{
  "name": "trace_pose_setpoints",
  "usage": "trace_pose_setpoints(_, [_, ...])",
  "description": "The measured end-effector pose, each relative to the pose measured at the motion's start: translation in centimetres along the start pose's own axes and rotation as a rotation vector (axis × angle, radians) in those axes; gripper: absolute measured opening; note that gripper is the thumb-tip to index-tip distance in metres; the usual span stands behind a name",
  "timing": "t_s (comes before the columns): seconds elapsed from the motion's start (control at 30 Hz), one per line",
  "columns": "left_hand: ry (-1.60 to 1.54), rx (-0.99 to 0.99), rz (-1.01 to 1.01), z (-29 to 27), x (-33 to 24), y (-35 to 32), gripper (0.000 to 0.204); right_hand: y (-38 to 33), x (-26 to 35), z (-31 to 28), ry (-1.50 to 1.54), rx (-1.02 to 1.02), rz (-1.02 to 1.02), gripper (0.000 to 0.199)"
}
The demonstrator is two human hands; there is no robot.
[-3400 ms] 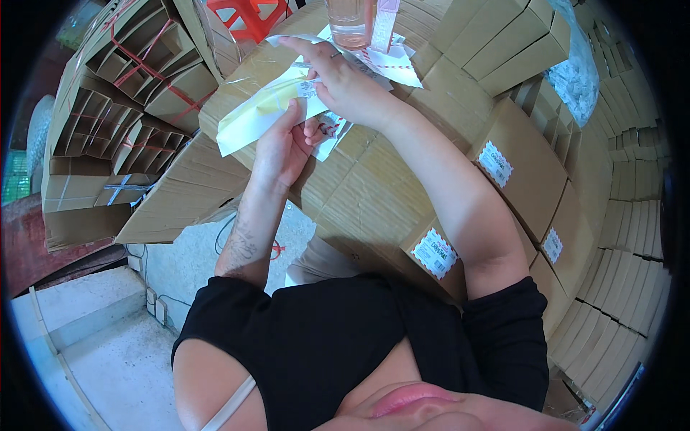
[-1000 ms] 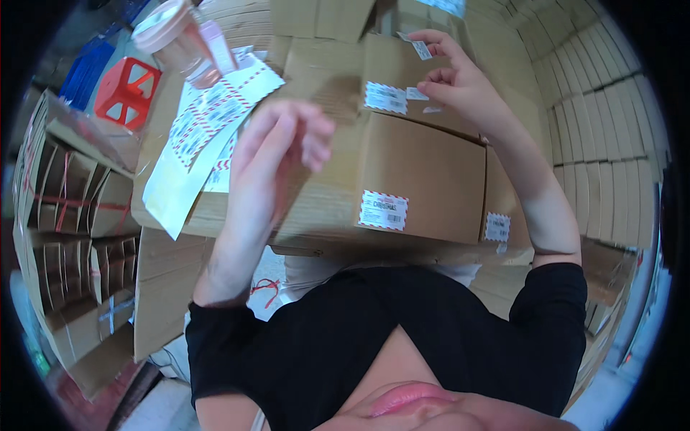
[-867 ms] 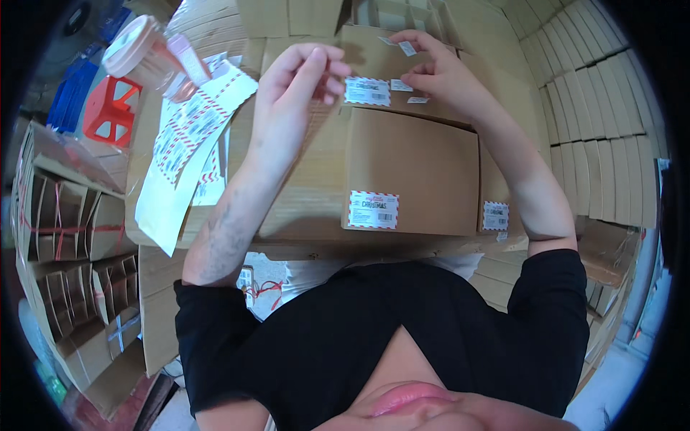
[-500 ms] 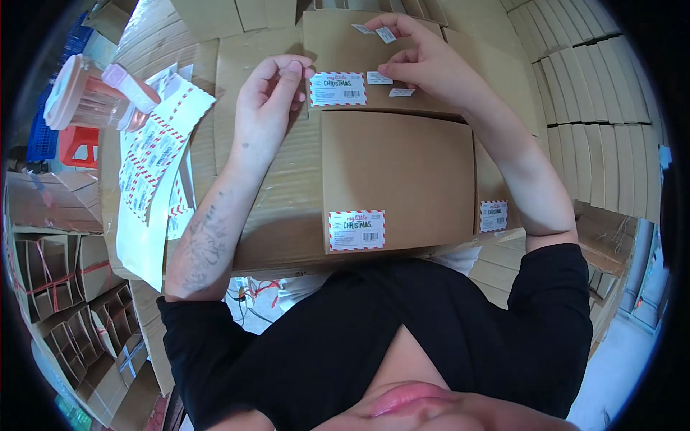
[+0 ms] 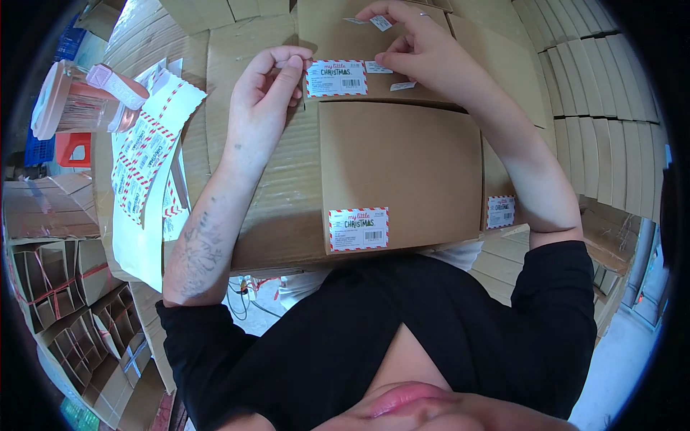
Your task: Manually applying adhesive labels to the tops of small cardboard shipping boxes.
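Note:
A white label with a red-striped border (image 5: 336, 78) lies on a brown cardboard box (image 5: 330, 29) at the back. My left hand (image 5: 267, 90) is closed, its thumb and forefinger at the label's upper left corner. My right hand (image 5: 424, 54) reaches over the same box with curled fingers, its thumb pressing a small white sticker (image 5: 379, 67) beside the label's right end. Another small sticker (image 5: 381, 23) sits by its forefinger, and a third (image 5: 403, 86) is just below the hand. Nearer me stands a second brown box (image 5: 402, 165) with a matching striped label (image 5: 359, 229) at its lower left corner.
Striped label sheets (image 5: 147, 154) lie at the left, beside a clear plastic jar (image 5: 86, 104) with a pink lid. Another labelled box (image 5: 501, 212) stands at the right. Stacked flat cardboard (image 5: 604, 86) lines the right side; cardboard dividers (image 5: 57, 287) sit low at the left.
Both hands stay near the label with almost the same finger positions. The whole view has shifted slightly; the boxes and labels keep their places relative to each other.

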State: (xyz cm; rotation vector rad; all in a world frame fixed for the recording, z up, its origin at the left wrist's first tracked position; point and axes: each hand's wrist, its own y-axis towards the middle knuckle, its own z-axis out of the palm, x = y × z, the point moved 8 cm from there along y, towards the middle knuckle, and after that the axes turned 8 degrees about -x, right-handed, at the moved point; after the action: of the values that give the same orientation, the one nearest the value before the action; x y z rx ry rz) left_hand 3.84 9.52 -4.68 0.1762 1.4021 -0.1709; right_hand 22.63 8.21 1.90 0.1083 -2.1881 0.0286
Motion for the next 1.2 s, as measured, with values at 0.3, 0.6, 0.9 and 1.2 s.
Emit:
trace_pose_setpoints(0.3, [-0.019,0.024,-0.027,0.3,0.2,0.2,0.022,0.6,-1.0,0.0,0.183,0.097,-0.241,0.046])
trace_pose_setpoints(0.6, [-0.011,0.004,-0.041,0.1,0.1,0.1,0.021,-0.1,2.6,-0.1,0.173,0.039,-0.255,0.044])
trace_pose_setpoints(0.9, [-0.023,0.015,-0.045,0.3,0.1,0.1,0.021,-0.1,-0.1,-0.1,-0.078,0.010,0.038,0.045])
trace_pose_setpoints(1.2, [-0.034,0.033,-0.028,0.4,0.1,-0.1,0.022,-1.5,3.2,-3.2,-0.375,-0.157,0.004,0.057])
